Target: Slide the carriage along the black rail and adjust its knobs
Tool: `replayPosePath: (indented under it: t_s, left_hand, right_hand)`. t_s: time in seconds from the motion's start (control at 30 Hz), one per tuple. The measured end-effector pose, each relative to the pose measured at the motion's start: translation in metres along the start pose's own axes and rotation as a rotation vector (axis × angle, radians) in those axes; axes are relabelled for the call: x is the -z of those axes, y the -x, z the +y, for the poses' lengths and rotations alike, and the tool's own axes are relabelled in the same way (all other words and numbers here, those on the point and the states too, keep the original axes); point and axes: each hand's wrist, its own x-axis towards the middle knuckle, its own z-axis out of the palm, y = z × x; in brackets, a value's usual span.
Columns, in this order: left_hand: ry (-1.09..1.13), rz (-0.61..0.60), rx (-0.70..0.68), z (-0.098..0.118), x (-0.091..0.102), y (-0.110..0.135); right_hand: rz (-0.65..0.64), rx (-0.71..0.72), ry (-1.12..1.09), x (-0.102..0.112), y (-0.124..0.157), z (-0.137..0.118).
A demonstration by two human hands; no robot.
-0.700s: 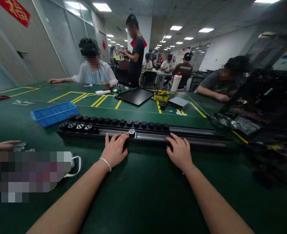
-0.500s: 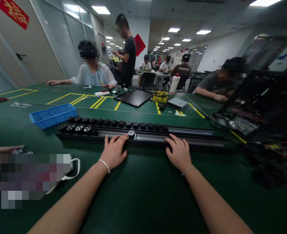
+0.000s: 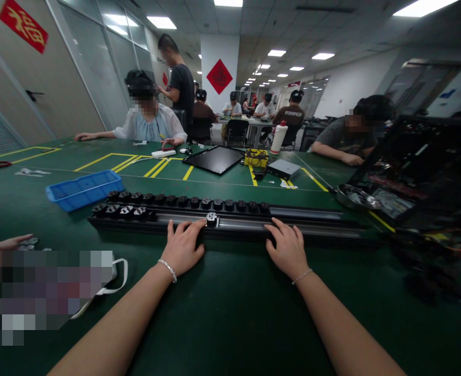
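Across the green table lies a long black power track (image 3: 250,224) with a metallic channel. A second black track (image 3: 312,212) runs behind it, carrying a row of black sockets (image 3: 194,202). Several more sockets (image 3: 126,211), some with pale faces, sit at the left end of the front track. One loose-standing socket module (image 3: 212,219) with a pale face is in the front channel. My left hand (image 3: 182,248) is open, its fingertips on the track's near edge, the index finger by that module. Farther right, my right hand (image 3: 287,248) rests open with fingers spread on the same track.
A blue bin (image 3: 85,189) stands behind the tracks at left. Beyond are a black panel (image 3: 215,159), a yellow box (image 3: 256,157), a grey device (image 3: 284,169) and a bottle (image 3: 279,138). At right are a metal bowl (image 3: 356,198) and dark equipment. Another person's hand (image 3: 9,243) is at left.
Both hands keep nearly the same position on the track, and the socket module has not visibly moved along it. The standing person in the background now appears farther left.
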Motion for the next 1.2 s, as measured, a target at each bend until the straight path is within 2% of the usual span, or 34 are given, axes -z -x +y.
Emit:
replayPosePath:
  t_s: [0.17,1.2]
  left_hand:
    - [-0.002,0.027,0.024,0.0006,-0.0015,-0.0007]
    - [-0.021,-0.015,0.045,0.0034,0.0022,-0.0032]
  right_hand:
    - [-0.012,-0.007,0.005,0.0006,-0.0002,-0.0003]
    - [-0.006,-0.005,-0.013,0.0031,-0.0004,-0.0020]
